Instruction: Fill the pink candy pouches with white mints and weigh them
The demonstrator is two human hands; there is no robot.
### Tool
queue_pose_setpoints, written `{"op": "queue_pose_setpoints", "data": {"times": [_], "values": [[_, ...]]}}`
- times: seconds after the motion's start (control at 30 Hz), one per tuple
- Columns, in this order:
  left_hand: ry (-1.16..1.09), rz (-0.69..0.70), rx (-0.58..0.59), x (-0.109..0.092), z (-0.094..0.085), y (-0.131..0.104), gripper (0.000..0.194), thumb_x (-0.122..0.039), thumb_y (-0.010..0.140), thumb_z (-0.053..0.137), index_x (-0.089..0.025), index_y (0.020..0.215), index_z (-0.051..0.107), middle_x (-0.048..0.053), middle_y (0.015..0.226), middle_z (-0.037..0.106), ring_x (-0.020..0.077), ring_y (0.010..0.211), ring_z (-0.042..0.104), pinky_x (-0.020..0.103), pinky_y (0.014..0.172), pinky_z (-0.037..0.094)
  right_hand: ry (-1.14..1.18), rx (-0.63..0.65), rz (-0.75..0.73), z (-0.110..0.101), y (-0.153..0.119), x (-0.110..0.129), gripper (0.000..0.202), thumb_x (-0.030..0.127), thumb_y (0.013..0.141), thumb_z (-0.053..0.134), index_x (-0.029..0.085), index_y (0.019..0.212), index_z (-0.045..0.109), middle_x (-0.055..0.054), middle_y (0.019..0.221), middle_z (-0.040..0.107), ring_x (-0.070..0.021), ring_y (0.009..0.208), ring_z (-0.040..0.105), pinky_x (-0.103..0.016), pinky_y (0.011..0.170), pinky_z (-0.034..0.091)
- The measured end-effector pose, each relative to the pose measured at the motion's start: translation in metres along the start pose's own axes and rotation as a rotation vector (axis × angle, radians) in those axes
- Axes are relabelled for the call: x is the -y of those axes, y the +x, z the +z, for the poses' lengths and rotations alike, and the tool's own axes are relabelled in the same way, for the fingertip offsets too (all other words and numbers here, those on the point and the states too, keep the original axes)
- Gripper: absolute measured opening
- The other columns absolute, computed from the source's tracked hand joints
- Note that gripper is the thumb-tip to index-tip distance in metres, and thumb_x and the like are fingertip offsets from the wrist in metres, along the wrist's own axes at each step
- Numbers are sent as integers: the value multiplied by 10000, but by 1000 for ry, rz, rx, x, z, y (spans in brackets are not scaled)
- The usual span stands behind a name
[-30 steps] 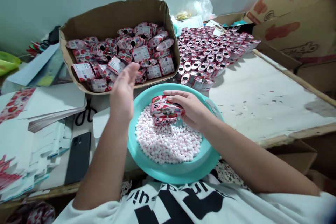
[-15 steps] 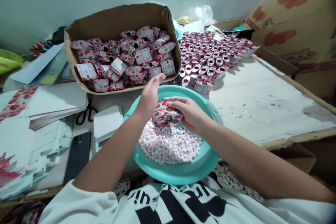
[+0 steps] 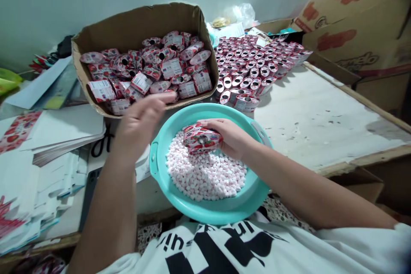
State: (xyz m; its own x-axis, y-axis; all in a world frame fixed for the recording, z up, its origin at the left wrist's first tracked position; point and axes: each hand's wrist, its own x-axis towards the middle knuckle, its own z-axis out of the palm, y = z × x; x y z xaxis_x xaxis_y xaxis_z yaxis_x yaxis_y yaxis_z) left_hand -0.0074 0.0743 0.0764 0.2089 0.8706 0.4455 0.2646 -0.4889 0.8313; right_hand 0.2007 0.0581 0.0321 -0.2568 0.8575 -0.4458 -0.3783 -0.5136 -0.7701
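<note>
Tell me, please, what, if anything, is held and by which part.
The right hand holds a printed packet around its right end; the left hand appears empty.

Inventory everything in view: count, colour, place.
basin: one, teal, front
pellets: many, whitish, in basin
strawberry-print packet: one, red, over pellets
cardboard box: one, brown, beyond basin, left
boxed packets: many, red/white, inside box
standing packets: many, red/white, right of box
printed carton: at least one, brown, right
plastic bag: one, clear, back
scissors: one, black, left
phone: one, dark, left
sheets: many, white, left
table: one, white, underneath
left hand: one, open, near box
right hand: one, holding packet
</note>
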Motion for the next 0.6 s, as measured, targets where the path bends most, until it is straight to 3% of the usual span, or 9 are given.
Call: {"op": "queue_pose_setpoints", "data": {"times": [0.07,0.1,0.17,0.3,0.43,0.6], "values": [[182,6,315,-6,11,-10,461,-366,847,728,-282,1295,661,28,1350,652,245,1267,596,389,1117,466,-9,43,4,1,0,-1,124,169,886,603,141,854,719,-65,793,714,-124,637,639,-206,543,554],[268,18,420,-7,16,-14,541,-315,806,760,-290,1332,635,27,1377,633,249,1265,595,381,1098,479,-14,62,3,2,0,-2,152,167,900,580,139,819,705,-59,763,702,-119,622,631,-197,530,545],[381,35,484,-7,25,-23,553,-235,780,752,-284,1320,645,26,1356,646,247,1222,619,364,1044,511,-28,105,14,3,0,-3,197,170,919,548,139,775,679,-46,715,680,-107,597,611,-176,508,528],[301,-21,401,-1,20,-40,450,-167,795,705,-274,1232,702,23,1277,694,227,1175,649,326,995,531,-90,208,81,8,2,-9,137,191,915,566,145,949,691,-64,861,721,-120,701,653,-201,619,582],[359,-155,303,-1,-19,-59,422,-205,769,734,-281,1184,723,18,1191,729,232,1082,682,322,937,547,-378,196,27,6,3,-19,262,274,919,578,220,1169,637,-87,1124,704,-194,906,692,-358,788,619],[588,-498,-38,18,-92,-85,462,-413,714,781,-254,1145,743,48,1144,744,298,1016,698,390,911,568,-1082,113,-515,-13,6,-26,324,142,884,492,241,1150,649,-100,1259,630,-259,1194,590,-497,1059,479]]}}
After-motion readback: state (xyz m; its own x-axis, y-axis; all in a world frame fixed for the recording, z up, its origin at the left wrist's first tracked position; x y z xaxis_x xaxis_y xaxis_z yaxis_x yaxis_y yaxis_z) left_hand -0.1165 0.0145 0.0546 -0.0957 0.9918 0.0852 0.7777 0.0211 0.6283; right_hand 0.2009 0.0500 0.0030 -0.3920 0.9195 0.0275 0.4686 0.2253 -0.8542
